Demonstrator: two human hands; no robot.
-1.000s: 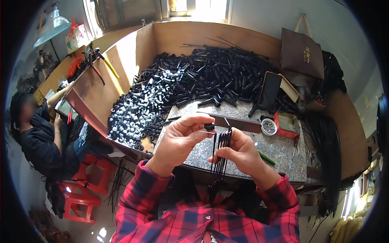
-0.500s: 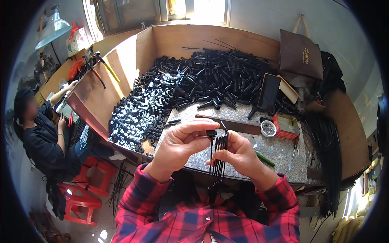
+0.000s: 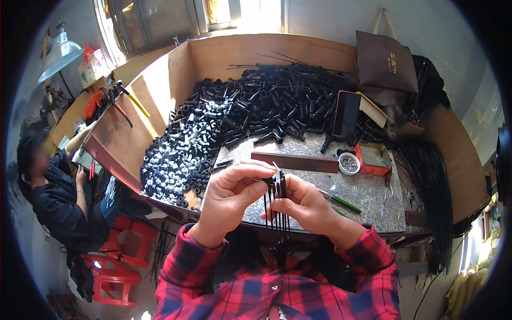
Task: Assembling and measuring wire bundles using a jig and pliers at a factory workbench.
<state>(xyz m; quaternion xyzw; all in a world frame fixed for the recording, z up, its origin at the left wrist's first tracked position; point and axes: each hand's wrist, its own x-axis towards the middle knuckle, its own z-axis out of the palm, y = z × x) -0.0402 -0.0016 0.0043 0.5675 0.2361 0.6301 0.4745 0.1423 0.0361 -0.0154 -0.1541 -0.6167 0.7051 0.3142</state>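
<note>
Near the frame's centre, the fingers of your left hand (image 3: 226,201) pinch a small black piece (image 3: 270,183); your right hand (image 3: 306,207) clasps thin black rods (image 3: 280,186), dangling toward lower centre.

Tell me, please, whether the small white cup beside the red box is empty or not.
Not empty: small silvery pieces show inside the white cup. How deep they lie, I cannot tell.

Left fingers (image 3: 248,172) cover most of the small black part (image 3: 268,183), right fingers (image 3: 298,188) hide a stretch of the black strands (image 3: 282,222), whose lower ends kinda get lost below. Bits (image 3: 349,162) in the white bowl (image 3: 350,173) to their right: too tiny to tell. Window (image 3: 261,16) beyond the fingers gets chopped up top.
</note>
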